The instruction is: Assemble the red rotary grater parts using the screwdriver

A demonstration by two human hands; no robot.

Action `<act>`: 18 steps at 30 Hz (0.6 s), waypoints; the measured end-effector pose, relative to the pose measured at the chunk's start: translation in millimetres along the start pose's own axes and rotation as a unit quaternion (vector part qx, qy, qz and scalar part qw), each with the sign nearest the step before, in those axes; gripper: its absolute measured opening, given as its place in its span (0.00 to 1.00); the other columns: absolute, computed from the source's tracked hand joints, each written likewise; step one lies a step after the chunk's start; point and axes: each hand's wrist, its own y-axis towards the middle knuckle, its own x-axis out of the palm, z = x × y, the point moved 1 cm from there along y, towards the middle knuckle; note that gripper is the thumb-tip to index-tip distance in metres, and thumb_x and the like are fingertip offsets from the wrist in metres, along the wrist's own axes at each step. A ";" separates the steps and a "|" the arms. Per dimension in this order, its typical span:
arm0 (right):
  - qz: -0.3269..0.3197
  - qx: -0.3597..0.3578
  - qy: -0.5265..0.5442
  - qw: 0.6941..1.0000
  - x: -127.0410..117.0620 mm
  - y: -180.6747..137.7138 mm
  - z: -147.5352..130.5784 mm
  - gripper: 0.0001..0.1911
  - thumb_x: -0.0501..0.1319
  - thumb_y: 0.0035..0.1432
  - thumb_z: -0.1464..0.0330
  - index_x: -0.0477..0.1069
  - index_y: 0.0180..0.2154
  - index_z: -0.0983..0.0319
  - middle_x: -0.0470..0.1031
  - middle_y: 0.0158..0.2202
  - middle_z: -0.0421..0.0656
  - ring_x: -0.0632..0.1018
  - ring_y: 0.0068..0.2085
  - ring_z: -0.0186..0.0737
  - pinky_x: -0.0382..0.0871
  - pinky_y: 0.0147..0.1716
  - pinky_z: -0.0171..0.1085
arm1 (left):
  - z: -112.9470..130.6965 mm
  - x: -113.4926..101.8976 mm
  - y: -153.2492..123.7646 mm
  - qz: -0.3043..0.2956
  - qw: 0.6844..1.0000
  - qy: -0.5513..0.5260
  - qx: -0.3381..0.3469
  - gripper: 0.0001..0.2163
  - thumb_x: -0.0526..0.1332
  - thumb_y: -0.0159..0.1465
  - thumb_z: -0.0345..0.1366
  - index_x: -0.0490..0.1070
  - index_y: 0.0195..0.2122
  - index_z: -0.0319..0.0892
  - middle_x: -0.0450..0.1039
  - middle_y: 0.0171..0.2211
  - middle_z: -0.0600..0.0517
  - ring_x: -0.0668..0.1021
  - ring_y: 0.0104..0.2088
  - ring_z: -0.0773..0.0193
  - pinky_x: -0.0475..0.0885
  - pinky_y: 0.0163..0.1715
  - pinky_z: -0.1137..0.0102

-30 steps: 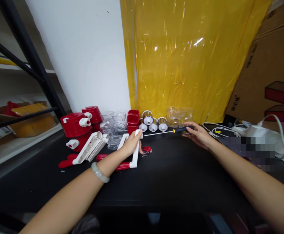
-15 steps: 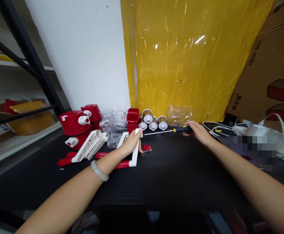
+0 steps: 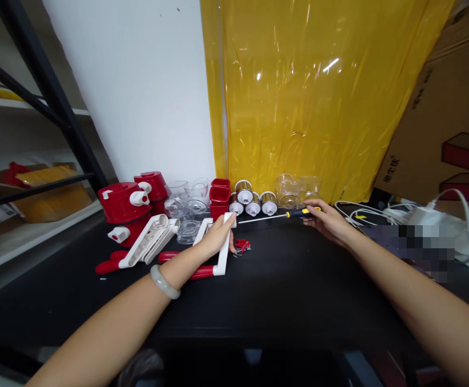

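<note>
My left hand (image 3: pixel 217 236) is closed around a white crank handle with a red grip (image 3: pixel 221 263), holding it upright on the black table. In my right hand (image 3: pixel 326 219) is a screwdriver (image 3: pixel 296 213) with a black and yellow handle, gripped by the fingers. Its long shaft points left and the tip meets the top of the white handle; the exact contact is too small to make out. Just right of my left hand lie small red parts with screws (image 3: pixel 242 246). Another white handle piece with red grips (image 3: pixel 148 242) lies to the left.
Red grater housings (image 3: pixel 123 203) are stacked at the left. Clear plastic cups (image 3: pixel 189 207), red square pieces (image 3: pixel 220 196) and several metal grater drums (image 3: pixel 252 207) line the back. White cables and a power adapter (image 3: pixel 427 215) lie at the right. A black shelf frame (image 3: pixel 49 91) stands far left.
The fingers of my right hand have shifted around the screwdriver's handle, showing more of its yellow part. My left hand and the crank handle have stayed in place.
</note>
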 end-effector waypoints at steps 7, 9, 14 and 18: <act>-0.019 0.025 0.045 0.999 0.0 -2.8 -4.4 0.19 0.73 0.44 0.64 0.73 0.40 0.54 0.75 0.33 0.38 0.76 0.34 0.33 0.73 0.35 0.35 | -0.3 1.1 -0.4 -0.003 1.000 0.002 0.002 0.23 0.53 0.62 0.62 0.56 0.35 0.46 0.65 0.13 0.60 0.74 0.13 0.62 0.64 0.14 0.73; -0.017 0.015 0.045 0.999 0.3 -3.5 -5.5 0.17 0.72 0.45 0.66 0.73 0.40 0.54 0.74 0.33 0.37 0.76 0.33 0.34 0.73 0.35 0.37 | 0.6 2.0 -1.1 -0.008 1.000 0.000 -0.001 0.22 0.53 0.62 0.62 0.56 0.35 0.46 0.65 0.13 0.61 0.74 0.13 0.62 0.66 0.14 0.72; -0.033 -0.005 0.057 0.998 0.5 -7.9 -10.7 0.19 0.71 0.43 0.68 0.72 0.40 0.52 0.73 0.31 0.36 0.76 0.33 0.35 0.72 0.40 0.41 | 0.6 3.4 -1.8 -0.011 1.000 -0.012 -0.001 0.22 0.54 0.62 0.62 0.55 0.35 0.46 0.64 0.13 0.61 0.73 0.13 0.62 0.69 0.14 0.71; -0.043 -0.016 0.060 0.997 0.6 -10.3 -13.4 0.20 0.71 0.41 0.69 0.72 0.39 0.52 0.72 0.33 0.36 0.75 0.35 0.34 0.71 0.41 0.39 | -1.5 3.0 -0.6 -0.012 1.000 -0.014 -0.001 0.23 0.54 0.62 0.62 0.56 0.35 0.46 0.65 0.13 0.61 0.73 0.12 0.62 0.69 0.14 0.71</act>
